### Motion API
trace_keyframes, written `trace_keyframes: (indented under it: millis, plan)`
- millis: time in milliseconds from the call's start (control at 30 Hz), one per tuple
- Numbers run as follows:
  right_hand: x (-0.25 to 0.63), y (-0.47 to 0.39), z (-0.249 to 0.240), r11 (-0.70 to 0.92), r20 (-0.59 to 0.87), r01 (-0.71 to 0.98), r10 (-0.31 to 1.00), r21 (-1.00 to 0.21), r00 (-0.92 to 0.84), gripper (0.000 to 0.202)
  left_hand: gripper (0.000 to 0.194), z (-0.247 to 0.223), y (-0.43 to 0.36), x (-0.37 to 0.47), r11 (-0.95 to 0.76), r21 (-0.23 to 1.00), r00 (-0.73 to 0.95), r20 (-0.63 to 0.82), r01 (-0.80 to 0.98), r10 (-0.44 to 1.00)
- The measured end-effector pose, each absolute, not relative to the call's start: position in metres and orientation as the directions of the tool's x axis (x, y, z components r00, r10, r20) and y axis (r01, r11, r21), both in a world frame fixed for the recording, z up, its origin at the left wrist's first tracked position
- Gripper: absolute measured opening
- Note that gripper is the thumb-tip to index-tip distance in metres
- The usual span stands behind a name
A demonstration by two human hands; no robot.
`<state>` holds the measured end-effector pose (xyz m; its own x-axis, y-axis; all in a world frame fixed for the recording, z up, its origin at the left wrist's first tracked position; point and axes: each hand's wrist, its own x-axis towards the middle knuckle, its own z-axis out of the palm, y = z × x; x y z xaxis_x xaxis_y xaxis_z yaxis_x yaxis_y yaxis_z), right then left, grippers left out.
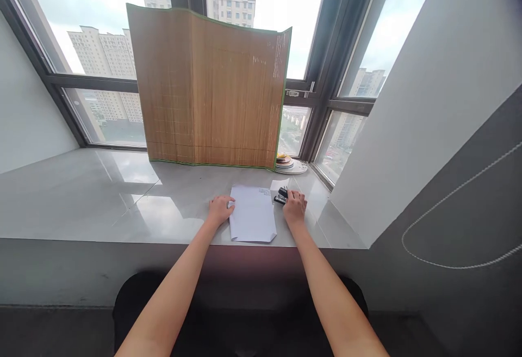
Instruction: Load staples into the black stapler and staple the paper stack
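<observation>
A white sheet of paper (252, 215), perhaps several stacked, lies on the sill with small print at its top right and a curled lower right corner. My left hand (220, 209) rests at its left edge, fingertips touching the paper, with a gap between thumb and forefinger. To the right of the paper, my right hand (295, 206) is closed around a black stapler (281, 196), whose jaws point left towards the paper's upper right edge. My fingers hide the rear of the stapler.
A brown bamboo mat (212, 90) with green edging stands upright against the window. Several stacked plates (291, 165) sit by its lower right corner. The pale tiled sill (101, 199) ends at a front edge before me. A beaded cord (432, 199) hangs at the right.
</observation>
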<state>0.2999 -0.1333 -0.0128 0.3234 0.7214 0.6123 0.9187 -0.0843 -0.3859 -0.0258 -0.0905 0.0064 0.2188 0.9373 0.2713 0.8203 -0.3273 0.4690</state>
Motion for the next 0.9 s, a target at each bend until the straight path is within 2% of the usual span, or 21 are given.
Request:
trace_keyframes:
  millis: [100, 200, 400, 633, 800, 900]
  plan:
    - [0.298, -0.135, -0.010, -0.024, 0.594, 0.942, 0.771, -0.334, 0.231, 0.052, 0.033, 0.001, -0.086, -0.027, -0.415, 0.500, 0.293, 0.306, 0.760, 0.906]
    - [0.299, -0.136, -0.009, 0.031, 0.603, 0.950, 0.779, -0.312, 0.173, 0.050, 0.037, -0.005, -0.081, -0.029, -0.445, 0.537, 0.296, 0.344, 0.717, 0.891]
    - [0.300, -0.136, -0.010, 0.033, 0.612, 0.952, 0.773, -0.304, 0.169, 0.049, 0.048, -0.009, -0.078, -0.031, -0.471, 0.603, 0.228, 0.437, 0.644, 0.870]
    - [0.300, -0.136, -0.011, 0.043, 0.621, 0.955, 0.768, -0.293, 0.156, 0.046, 0.037, -0.001, -0.083, -0.034, -0.502, 0.690, 0.073, 0.551, 0.521, 0.831]
    - [0.299, -0.137, -0.010, 0.050, 0.613, 0.953, 0.775, -0.298, 0.151, 0.045, 0.027, 0.004, -0.088, -0.036, -0.484, 0.777, 0.000, 0.529, 0.403, 0.849]
    - [0.298, -0.138, -0.008, 0.039, 0.598, 0.956, 0.787, -0.291, 0.151, 0.044, 0.032, 0.007, -0.089, -0.036, -0.394, 0.874, -0.006, 0.413, 0.286, 0.911]
